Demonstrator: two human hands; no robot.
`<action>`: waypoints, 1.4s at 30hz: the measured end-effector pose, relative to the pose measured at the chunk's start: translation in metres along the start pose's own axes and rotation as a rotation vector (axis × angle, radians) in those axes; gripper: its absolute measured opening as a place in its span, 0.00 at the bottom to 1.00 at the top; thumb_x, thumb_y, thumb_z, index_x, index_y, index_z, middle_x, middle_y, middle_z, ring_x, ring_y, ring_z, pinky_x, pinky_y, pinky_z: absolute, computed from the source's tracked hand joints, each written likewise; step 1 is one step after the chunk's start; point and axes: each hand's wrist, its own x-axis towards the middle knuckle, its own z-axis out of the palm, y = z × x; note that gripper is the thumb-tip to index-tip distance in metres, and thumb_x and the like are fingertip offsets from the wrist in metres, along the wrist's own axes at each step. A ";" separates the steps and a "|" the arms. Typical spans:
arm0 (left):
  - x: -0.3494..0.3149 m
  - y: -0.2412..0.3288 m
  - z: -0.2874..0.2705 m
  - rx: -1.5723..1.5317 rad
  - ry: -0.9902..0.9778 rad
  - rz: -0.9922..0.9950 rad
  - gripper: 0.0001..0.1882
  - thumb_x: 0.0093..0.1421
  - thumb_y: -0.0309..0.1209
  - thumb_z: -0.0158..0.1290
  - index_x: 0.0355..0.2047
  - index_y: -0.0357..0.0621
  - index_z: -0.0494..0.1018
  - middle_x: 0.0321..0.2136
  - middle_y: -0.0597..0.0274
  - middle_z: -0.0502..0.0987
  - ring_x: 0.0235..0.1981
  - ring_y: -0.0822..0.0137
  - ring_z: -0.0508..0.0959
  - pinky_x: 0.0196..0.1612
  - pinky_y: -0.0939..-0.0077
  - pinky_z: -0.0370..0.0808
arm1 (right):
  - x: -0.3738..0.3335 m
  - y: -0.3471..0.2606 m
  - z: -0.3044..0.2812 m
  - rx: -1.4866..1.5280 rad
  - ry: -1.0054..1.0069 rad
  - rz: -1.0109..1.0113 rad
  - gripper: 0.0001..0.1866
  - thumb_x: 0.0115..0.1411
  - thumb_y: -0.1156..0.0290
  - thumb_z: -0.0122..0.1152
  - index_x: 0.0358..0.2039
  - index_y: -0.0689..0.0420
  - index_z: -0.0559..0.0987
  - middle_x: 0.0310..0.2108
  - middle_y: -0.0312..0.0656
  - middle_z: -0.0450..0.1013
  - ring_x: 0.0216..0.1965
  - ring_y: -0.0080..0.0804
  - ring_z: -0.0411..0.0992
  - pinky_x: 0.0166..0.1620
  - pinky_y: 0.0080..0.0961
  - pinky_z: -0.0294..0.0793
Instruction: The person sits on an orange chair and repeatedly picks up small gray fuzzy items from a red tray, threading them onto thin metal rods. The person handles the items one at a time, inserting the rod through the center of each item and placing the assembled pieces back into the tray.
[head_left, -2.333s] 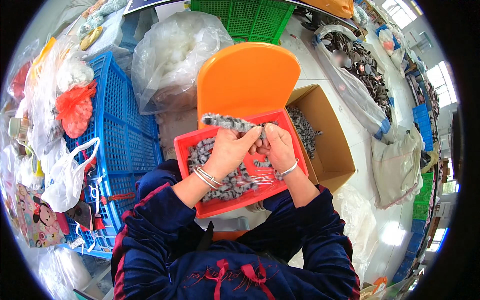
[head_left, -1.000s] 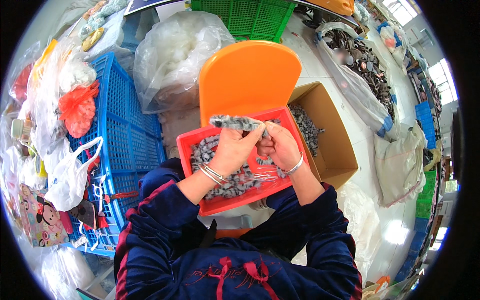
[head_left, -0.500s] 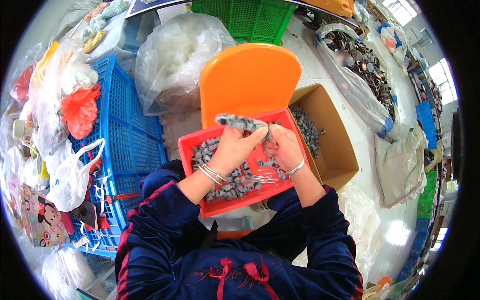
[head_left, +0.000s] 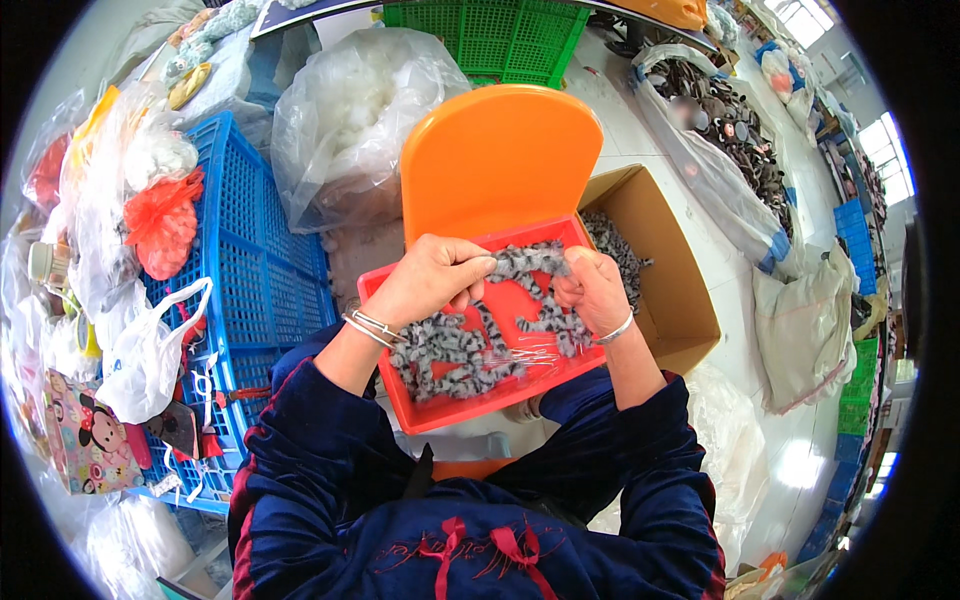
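A fuzzy grey-and-black striped plush strip (head_left: 530, 262) is stretched sideways between my two hands, above the far part of a red plastic tray (head_left: 480, 408). My left hand (head_left: 436, 276) pinches its left end between thumb and fingers. At the other end, my right hand (head_left: 594, 290) grips it with curled fingers. Inside the tray lie several similar striped plush pieces (head_left: 440, 355), heaped mostly on the left. Beside them, toward the near right, is a cluster of thin, pale metallic-looking rods (head_left: 532, 354).
An orange chair (head_left: 500, 165) stands behind the tray. Right of it, an open cardboard box (head_left: 670, 280) holds more striped pieces. A blue crate (head_left: 265, 270) with plastic bags is at left, near a clear bag of white stuffing (head_left: 360, 110). A sack of dark plush parts (head_left: 735, 140) lies far right.
My left hand has moved left, away from the right hand. The plush strip, bunched and angled before, now runs straight between both hands. My right hand has shifted slightly right.
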 end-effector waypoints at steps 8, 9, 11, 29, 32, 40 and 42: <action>0.004 0.003 0.002 -0.081 -0.023 -0.024 0.14 0.64 0.35 0.53 0.40 0.34 0.77 0.25 0.63 0.80 0.20 0.77 0.76 0.24 0.85 0.72 | -0.007 -0.009 -0.015 -0.340 0.220 -0.059 0.15 0.68 0.65 0.50 0.22 0.54 0.69 0.16 0.28 0.60 0.17 0.13 0.54 0.20 0.16 0.53; 0.004 0.002 0.003 -0.076 0.004 0.012 0.16 0.64 0.35 0.53 0.43 0.33 0.76 0.26 0.62 0.80 0.22 0.77 0.77 0.25 0.85 0.73 | -0.009 -0.013 -0.029 -0.483 0.338 -0.172 0.14 0.68 0.64 0.50 0.24 0.54 0.71 0.17 0.28 0.62 0.17 0.13 0.55 0.20 0.14 0.54; 0.004 0.006 0.000 -0.036 0.032 0.043 0.20 0.64 0.36 0.53 0.49 0.31 0.73 0.31 0.60 0.81 0.27 0.76 0.79 0.30 0.83 0.74 | -0.013 -0.027 -0.076 -0.415 0.383 -0.309 0.14 0.67 0.62 0.52 0.24 0.52 0.71 0.17 0.26 0.60 0.16 0.12 0.54 0.18 0.15 0.51; 0.080 -0.116 0.053 0.717 0.053 0.322 0.16 0.57 0.29 0.48 0.44 0.37 0.76 0.43 0.44 0.77 0.46 0.47 0.76 0.50 0.59 0.73 | 0.023 0.120 0.006 -1.645 -0.288 0.098 0.17 0.53 0.56 0.59 0.32 0.58 0.80 0.30 0.50 0.77 0.35 0.52 0.76 0.39 0.43 0.75; 0.082 -0.131 0.060 0.765 0.113 0.288 0.16 0.57 0.29 0.49 0.45 0.37 0.76 0.42 0.43 0.77 0.45 0.46 0.76 0.50 0.58 0.73 | 0.027 0.116 -0.004 -1.567 -0.393 0.120 0.14 0.52 0.61 0.60 0.31 0.58 0.80 0.31 0.51 0.77 0.36 0.51 0.76 0.40 0.44 0.75; 0.077 -0.092 0.025 0.820 0.054 0.192 0.13 0.58 0.36 0.54 0.30 0.35 0.77 0.22 0.48 0.78 0.24 0.49 0.79 0.32 0.59 0.77 | 0.019 0.067 -0.024 -1.358 -0.264 0.111 0.13 0.53 0.65 0.59 0.37 0.57 0.78 0.34 0.50 0.78 0.39 0.50 0.76 0.43 0.41 0.74; 0.060 -0.060 0.012 0.431 -0.015 -0.085 0.19 0.62 0.41 0.54 0.27 0.33 0.76 0.16 0.61 0.75 0.16 0.75 0.74 0.21 0.76 0.72 | 0.019 0.053 -0.027 -1.337 -0.221 0.141 0.13 0.53 0.64 0.60 0.37 0.57 0.78 0.34 0.49 0.78 0.39 0.49 0.76 0.43 0.40 0.75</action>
